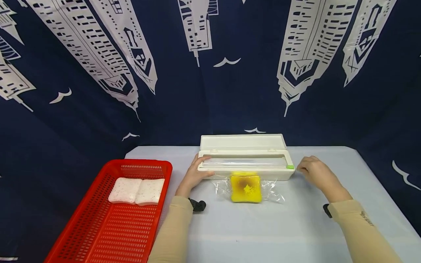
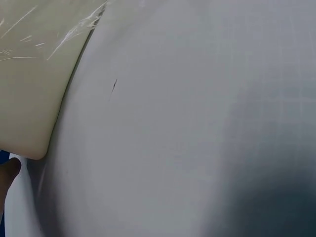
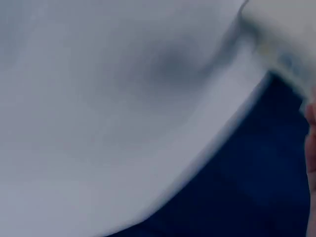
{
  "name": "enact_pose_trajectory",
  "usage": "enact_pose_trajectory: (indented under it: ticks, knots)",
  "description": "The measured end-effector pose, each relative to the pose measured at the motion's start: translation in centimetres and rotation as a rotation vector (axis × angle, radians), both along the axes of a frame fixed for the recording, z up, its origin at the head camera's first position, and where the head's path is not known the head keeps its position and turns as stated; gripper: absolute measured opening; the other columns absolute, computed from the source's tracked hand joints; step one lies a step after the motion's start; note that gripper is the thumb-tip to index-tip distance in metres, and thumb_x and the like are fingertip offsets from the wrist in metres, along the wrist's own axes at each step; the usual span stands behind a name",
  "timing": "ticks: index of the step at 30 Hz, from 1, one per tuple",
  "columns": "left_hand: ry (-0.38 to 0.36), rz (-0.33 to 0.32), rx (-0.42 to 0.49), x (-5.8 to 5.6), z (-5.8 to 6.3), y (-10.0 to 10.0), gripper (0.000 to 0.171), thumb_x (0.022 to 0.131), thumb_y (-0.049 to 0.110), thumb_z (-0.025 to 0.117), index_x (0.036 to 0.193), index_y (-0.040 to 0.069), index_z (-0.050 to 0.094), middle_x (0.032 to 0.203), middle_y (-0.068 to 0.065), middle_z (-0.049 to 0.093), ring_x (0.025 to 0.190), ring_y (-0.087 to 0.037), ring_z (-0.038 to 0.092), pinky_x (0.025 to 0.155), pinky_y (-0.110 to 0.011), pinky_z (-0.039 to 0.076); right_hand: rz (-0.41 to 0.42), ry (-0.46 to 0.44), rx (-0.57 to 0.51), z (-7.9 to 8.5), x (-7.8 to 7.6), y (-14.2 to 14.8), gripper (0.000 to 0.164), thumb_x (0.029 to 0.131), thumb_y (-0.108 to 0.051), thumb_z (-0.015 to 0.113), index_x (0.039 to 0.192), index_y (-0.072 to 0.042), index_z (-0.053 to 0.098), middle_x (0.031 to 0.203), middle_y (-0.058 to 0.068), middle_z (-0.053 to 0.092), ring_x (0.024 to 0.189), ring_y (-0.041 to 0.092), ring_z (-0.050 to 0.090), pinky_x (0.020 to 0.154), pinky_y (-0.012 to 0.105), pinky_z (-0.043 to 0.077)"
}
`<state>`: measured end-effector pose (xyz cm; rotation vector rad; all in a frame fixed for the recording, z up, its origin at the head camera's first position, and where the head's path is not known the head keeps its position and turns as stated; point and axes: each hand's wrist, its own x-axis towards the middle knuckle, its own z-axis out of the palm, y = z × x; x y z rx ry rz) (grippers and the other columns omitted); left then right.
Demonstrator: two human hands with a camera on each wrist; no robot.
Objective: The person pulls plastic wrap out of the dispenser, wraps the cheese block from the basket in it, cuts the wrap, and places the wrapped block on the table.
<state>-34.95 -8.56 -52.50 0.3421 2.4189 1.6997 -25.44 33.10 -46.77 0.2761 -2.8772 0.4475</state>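
A white cling film dispenser (image 1: 245, 174) stands at the back of the table with its lid raised and a roll of clear film (image 1: 245, 162) inside. My left hand (image 1: 194, 173) grips its left end, thumb at the front and fingers over the top. Just off the right end, beside a green slide cutter (image 1: 290, 167), is my right hand (image 1: 317, 175), fingers loosely curled with nothing visible in them. Against the dispenser's front lies a yellow toast-shaped slice (image 1: 246, 191) with a brown patch, clear film (image 1: 274, 191) spreading out on both sides of it.
At the left stands a red perforated basket (image 1: 121, 233) holding two white speckled bread-shaped slices (image 1: 125, 190) side by side. The white tabletop (image 1: 263, 230) ends at a dark blue curtain (image 1: 230, 98) printed with white buildings. Black wrist cameras (image 1: 198, 205) sit at both cuffs.
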Motion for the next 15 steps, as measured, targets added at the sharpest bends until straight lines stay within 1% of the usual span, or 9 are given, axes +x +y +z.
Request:
enact_pose_trajectory:
  ticks: [2, 3, 4, 6, 8, 9, 10, 12, 15]
  knots:
    - [-0.011, 0.004, -0.006, 0.2, 0.2, -0.2, 0.064, 0.075, 0.018, 0.085, 0.133, 0.026, 0.059, 0.164, 0.005, 0.02, 0.149, -0.025, 0.022, 0.118, -0.056, 0.021, -0.035, -0.063, 0.003, -1.3, 1.1, 0.8, 0.005, 0.082, 0.005, 0.071, 0.086, 0.003, 0.072, 0.085, 0.011, 0.068, 0.086, 0.032, 0.062, 0.078, 0.048, 0.053]
    - [-0.02, 0.008, -0.012, 0.2, 0.2, -0.3, 0.065, 0.075, 0.018, 0.085, 0.134, 0.027, 0.059, 0.164, 0.005, 0.019, 0.149, -0.025, 0.021, 0.118, -0.057, 0.02, -0.045, -0.065, -0.007, -2.1, 1.7, 1.1, 0.004, 0.082, 0.005, 0.071, 0.085, 0.003, 0.072, 0.083, 0.01, 0.068, 0.084, 0.031, 0.061, 0.076, 0.047, 0.053]
    - [-0.031, 0.012, -0.018, 0.3, 0.3, -0.3, 0.066, 0.075, 0.019, 0.085, 0.135, 0.029, 0.057, 0.165, 0.004, 0.016, 0.15, -0.025, 0.019, 0.118, -0.057, 0.02, -0.062, -0.052, -0.03, -2.7, 2.2, 1.1, 0.003, 0.082, 0.005, 0.072, 0.084, 0.003, 0.072, 0.082, 0.01, 0.068, 0.082, 0.031, 0.061, 0.074, 0.046, 0.053]
    - [-0.052, 0.024, -0.019, 0.5, 0.4, -0.4, 0.071, 0.076, 0.02, 0.085, 0.138, 0.031, 0.054, 0.166, 0.002, 0.013, 0.152, -0.027, 0.016, 0.118, -0.058, 0.019, -0.116, 0.009, -0.105, -3.5, 3.0, 0.9, 0.003, 0.082, 0.004, 0.073, 0.084, 0.003, 0.072, 0.081, 0.009, 0.068, 0.078, 0.029, 0.061, 0.069, 0.043, 0.052]
    - [-0.062, 0.047, -0.008, 0.7, 0.7, -0.3, 0.078, 0.076, 0.021, 0.085, 0.143, 0.032, 0.049, 0.167, -0.002, 0.011, 0.152, -0.029, 0.014, 0.119, -0.057, 0.019, -0.172, 0.055, -0.198, -3.6, 3.2, 0.3, 0.002, 0.084, 0.0, 0.073, 0.086, 0.002, 0.073, 0.083, 0.012, 0.069, 0.077, 0.028, 0.061, 0.065, 0.038, 0.052]
    - [-0.065, 0.066, -0.006, 0.9, 0.8, -0.2, 0.081, 0.075, 0.022, 0.086, 0.146, 0.032, 0.046, 0.167, -0.004, 0.011, 0.152, -0.03, 0.014, 0.119, -0.057, 0.019, -0.206, 0.051, -0.245, -3.3, 3.2, -0.1, 0.006, 0.087, -0.004, 0.072, 0.088, 0.001, 0.073, 0.086, 0.014, 0.07, 0.078, 0.029, 0.063, 0.064, 0.037, 0.051]
    - [-0.063, 0.085, -0.001, 1.0, 0.9, -0.2, 0.085, 0.075, 0.022, 0.086, 0.148, 0.031, 0.043, 0.166, -0.007, 0.012, 0.152, -0.032, 0.014, 0.12, -0.056, 0.019, -0.241, 0.02, -0.296, -3.0, 3.2, -0.4, 0.013, 0.09, -0.011, 0.07, 0.093, 0.002, 0.073, 0.091, 0.017, 0.07, 0.081, 0.03, 0.064, 0.064, 0.035, 0.051]
    - [-0.038, 0.129, -0.004, 1.4, 1.2, 0.0, 0.091, 0.074, 0.02, 0.087, 0.151, 0.024, 0.039, 0.165, -0.013, 0.015, 0.151, -0.034, 0.016, 0.12, -0.054, 0.02, -0.315, -0.079, -0.397, -2.4, 3.1, -1.1, 0.029, 0.096, -0.025, 0.065, 0.104, 0.002, 0.072, 0.101, 0.022, 0.07, 0.088, 0.034, 0.065, 0.067, 0.034, 0.052]
    - [0.051, 0.198, -0.01, 2.1, 1.5, 0.4, 0.087, 0.073, 0.015, 0.087, 0.148, 0.012, 0.043, 0.16, -0.02, 0.025, 0.148, -0.038, 0.024, 0.117, -0.054, 0.027, -0.42, -0.219, -0.517, -1.7, 3.0, -1.9, 0.049, 0.097, -0.041, 0.058, 0.116, 0.004, 0.067, 0.113, 0.025, 0.068, 0.099, 0.036, 0.064, 0.072, 0.036, 0.052]
